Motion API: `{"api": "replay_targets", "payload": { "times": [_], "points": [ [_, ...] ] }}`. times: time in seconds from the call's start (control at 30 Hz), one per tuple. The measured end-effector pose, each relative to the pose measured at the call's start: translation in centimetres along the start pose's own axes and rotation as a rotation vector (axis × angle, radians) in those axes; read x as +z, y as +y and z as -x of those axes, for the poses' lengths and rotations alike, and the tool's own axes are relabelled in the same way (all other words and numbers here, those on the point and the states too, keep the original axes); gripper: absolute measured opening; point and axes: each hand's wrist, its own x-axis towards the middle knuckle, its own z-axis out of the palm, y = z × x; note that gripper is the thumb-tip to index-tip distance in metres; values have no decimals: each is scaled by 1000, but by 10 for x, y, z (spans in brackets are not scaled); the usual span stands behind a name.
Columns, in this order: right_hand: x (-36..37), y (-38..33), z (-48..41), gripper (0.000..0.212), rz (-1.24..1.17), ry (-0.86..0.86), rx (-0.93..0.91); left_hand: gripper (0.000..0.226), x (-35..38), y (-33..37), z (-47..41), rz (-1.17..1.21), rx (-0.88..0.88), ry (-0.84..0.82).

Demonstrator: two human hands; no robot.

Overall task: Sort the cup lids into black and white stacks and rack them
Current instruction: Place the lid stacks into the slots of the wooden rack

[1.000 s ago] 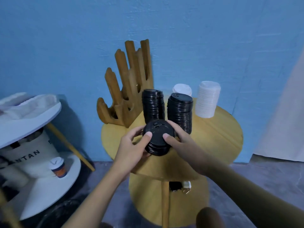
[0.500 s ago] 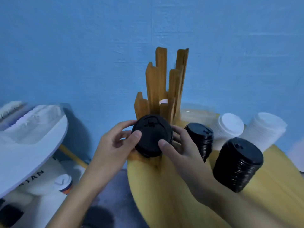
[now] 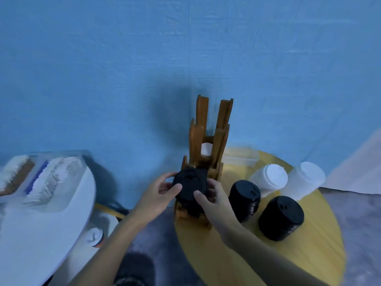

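Note:
Both hands grip a stack of black lids point(image 3: 190, 185) lying on its side in the lowest slot of the wooden rack point(image 3: 210, 139). My left hand point(image 3: 158, 195) curls round its left side, my right hand point(image 3: 212, 200) round its right, thumbs on the top lid. Two more black lid stacks point(image 3: 245, 198) point(image 3: 281, 216) stand on the round yellow table point(image 3: 321, 250) to the right. Behind them stand two white lid stacks point(image 3: 272, 179) point(image 3: 305, 181). A white lid shows through the rack's upper slot.
A white round table point(image 3: 41, 223) with a tray of items fills the left side. A paper cup with a white lid point(image 3: 93, 240) sits on its lower shelf. A clear plastic box point(image 3: 241, 157) lies at the yellow table's back edge by the blue wall.
Both hands have carried the black lid stack from the table's front to the rack and lowered it into the bottom slot. My view has shifted, facing the rack end-on.

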Motion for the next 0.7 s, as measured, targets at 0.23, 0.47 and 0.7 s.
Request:
{"api": "replay_targets", "payload": {
  "times": [0.23,0.47,0.7],
  "points": [
    [14,14,-7,46,53,117,114,50,-5,-23,-17,-10,-62,-135],
    [17,31,-21,65,60,175,241,48,8,-34,-31,-50,-82,-149],
    [13,41,-35,59,16,194,329,66,22,-50,-46,-147,-52,-122]
  ]
}}
